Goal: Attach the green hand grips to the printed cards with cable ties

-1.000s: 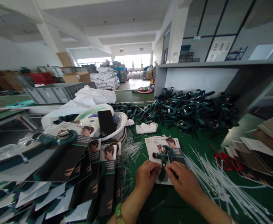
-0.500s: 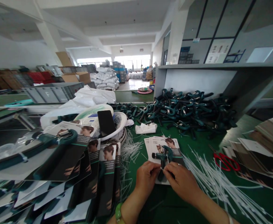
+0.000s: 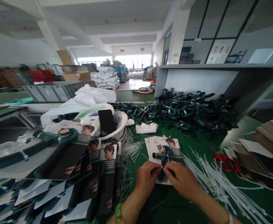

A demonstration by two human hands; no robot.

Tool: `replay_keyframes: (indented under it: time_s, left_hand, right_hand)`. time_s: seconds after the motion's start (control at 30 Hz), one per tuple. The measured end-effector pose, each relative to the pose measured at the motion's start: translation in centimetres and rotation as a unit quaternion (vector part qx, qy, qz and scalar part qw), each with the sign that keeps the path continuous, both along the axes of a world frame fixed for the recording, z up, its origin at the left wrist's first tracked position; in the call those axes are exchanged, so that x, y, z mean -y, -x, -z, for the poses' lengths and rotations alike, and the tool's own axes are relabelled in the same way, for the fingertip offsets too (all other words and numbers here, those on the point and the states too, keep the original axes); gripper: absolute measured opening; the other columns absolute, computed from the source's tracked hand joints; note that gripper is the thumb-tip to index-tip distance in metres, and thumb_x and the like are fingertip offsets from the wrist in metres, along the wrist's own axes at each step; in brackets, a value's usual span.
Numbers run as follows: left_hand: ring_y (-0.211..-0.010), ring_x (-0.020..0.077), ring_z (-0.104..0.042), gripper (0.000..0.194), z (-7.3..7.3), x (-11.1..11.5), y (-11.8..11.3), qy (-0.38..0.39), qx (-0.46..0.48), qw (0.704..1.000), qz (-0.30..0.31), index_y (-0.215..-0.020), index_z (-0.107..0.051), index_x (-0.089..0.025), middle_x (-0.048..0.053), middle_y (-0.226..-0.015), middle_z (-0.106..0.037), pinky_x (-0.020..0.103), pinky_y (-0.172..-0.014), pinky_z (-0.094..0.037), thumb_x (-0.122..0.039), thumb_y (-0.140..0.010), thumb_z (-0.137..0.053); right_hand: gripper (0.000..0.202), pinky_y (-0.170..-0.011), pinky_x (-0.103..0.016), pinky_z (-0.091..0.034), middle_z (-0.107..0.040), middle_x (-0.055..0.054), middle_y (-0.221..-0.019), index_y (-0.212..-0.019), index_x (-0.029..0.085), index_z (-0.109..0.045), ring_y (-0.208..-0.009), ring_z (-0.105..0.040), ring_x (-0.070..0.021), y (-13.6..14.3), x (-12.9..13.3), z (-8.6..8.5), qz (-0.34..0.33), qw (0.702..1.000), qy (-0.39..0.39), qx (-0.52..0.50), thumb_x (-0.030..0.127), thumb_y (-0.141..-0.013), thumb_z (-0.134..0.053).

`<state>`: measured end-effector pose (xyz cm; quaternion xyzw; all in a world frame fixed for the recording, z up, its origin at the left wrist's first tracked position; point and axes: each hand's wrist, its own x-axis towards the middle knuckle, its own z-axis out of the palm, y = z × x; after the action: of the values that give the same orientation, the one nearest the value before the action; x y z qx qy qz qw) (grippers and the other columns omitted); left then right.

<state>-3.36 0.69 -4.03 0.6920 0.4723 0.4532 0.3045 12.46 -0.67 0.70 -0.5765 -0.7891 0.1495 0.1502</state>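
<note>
My left hand (image 3: 146, 176) and my right hand (image 3: 182, 179) meet over a dark teal hand gripper (image 3: 164, 156) that lies on a printed backing card (image 3: 161, 146) on the green table. The fingertips of both hands pinch together at the gripper's lower handle, on what looks like a thin white cable tie; it is too small to tell for sure. More cards lie stacked under the top one.
A big heap of teal hand grippers (image 3: 185, 110) fills the back. Loose white cable ties (image 3: 211, 180) spread to the right, with red scissors (image 3: 227, 161) beyond. Finished carded grippers (image 3: 64, 161) pile up on the left beside a white bowl (image 3: 117, 124) holding a phone.
Both hands stay pinched at the gripper's handle; the fingers have shifted only slightly. The view has tilted a little.
</note>
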Motion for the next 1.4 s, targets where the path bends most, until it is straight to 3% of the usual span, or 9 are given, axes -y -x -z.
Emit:
replay_keyframes:
  time_s: [0.53, 0.83, 1.0, 1.1, 1.2, 1.27, 1.4]
  left_hand:
    - [-0.073, 0.0135, -0.062, 0.014, -0.2, 0.0, 0.0, 0.001, -0.001, 1.000, 0.000, -0.082, -0.071, -0.020, 0.002, -0.077, -0.069, 0.022, -0.068, -0.047, -0.013, -0.078, -0.059]
    - [-0.074, 0.0130, -0.061, 0.018, -0.9, 0.2, 0.7, 0.025, 0.004, 0.999, 0.045, -0.093, -0.068, -0.020, 0.003, -0.084, -0.068, 0.021, -0.066, -0.047, -0.024, -0.082, -0.055]
    - [-0.072, 0.0132, -0.059, 0.014, -0.7, 0.0, 0.7, 0.023, -0.010, 0.999, 0.036, -0.082, -0.068, -0.019, 0.002, -0.076, -0.066, 0.022, -0.067, -0.046, -0.023, -0.082, -0.055]
    - [-0.074, 0.0124, -0.057, 0.015, -0.7, 0.1, 0.4, -0.029, -0.031, 0.999, -0.001, -0.081, -0.067, -0.018, 0.004, -0.086, -0.061, 0.022, -0.067, -0.045, -0.019, -0.082, -0.052]
    - [-0.078, 0.0136, -0.054, 0.019, -1.2, 0.3, 0.0, -0.106, -0.064, 0.992, -0.027, -0.080, -0.067, -0.020, 0.005, -0.089, -0.053, 0.024, -0.069, -0.044, -0.020, -0.083, -0.049]
    - [-0.079, 0.0154, -0.051, 0.021, -1.7, 0.5, -0.4, -0.144, -0.069, 0.987, -0.022, -0.077, -0.068, -0.020, 0.005, -0.082, -0.051, 0.026, -0.070, -0.042, -0.021, -0.084, -0.048]
    - [-0.083, 0.0176, -0.048, 0.019, -2.9, 0.3, -0.9, -0.123, -0.013, 0.992, -0.005, -0.077, -0.066, -0.019, 0.005, -0.080, -0.050, 0.029, -0.074, -0.042, -0.025, -0.084, -0.050]
  right_hand:
    - [0.027, -0.066, -0.027, -0.038, -0.063, -0.004, -0.081, -0.078, 0.021, -0.062, -0.078, -0.059, -0.0174, 0.2, -0.1, -0.6, 0.007, 1.000, 0.013, -0.005, 0.028, -0.088, -0.038]
    - [0.020, -0.051, -0.023, -0.028, -0.063, 0.000, -0.061, -0.061, 0.020, -0.061, -0.060, -0.055, -0.0132, 0.4, -2.4, -1.7, -0.018, 0.993, 0.115, -0.005, 0.021, -0.076, -0.048]
    - [0.019, -0.051, -0.024, -0.026, -0.060, 0.000, -0.060, -0.061, 0.020, -0.058, -0.056, -0.052, -0.0128, 0.9, -2.0, -1.5, -0.006, 0.997, 0.062, 0.035, 0.021, -0.076, -0.048]
    - [0.012, -0.058, -0.025, -0.035, -0.062, -0.001, -0.070, -0.072, 0.020, -0.062, -0.065, -0.055, -0.0147, 0.8, -1.4, -1.0, 0.011, 0.999, 0.027, -0.019, 0.022, -0.076, -0.051]
    - [0.016, -0.074, -0.027, -0.041, -0.062, -0.003, -0.088, -0.086, 0.021, -0.065, -0.083, -0.056, -0.0168, 0.5, -1.1, -0.4, -0.027, 0.990, 0.000, -0.135, 0.019, -0.076, -0.053]
    - [0.016, -0.076, -0.027, -0.042, -0.061, -0.003, -0.087, -0.083, 0.022, -0.067, -0.085, -0.056, -0.0163, 0.2, -1.2, -0.2, -0.059, 0.975, 0.005, -0.215, 0.018, -0.078, -0.052]
    - [0.012, -0.071, -0.025, -0.043, -0.060, -0.003, -0.085, -0.080, 0.020, -0.068, -0.081, -0.055, -0.0152, -0.4, -1.8, -0.4, -0.092, 0.947, 0.028, -0.306, 0.023, -0.079, -0.056]
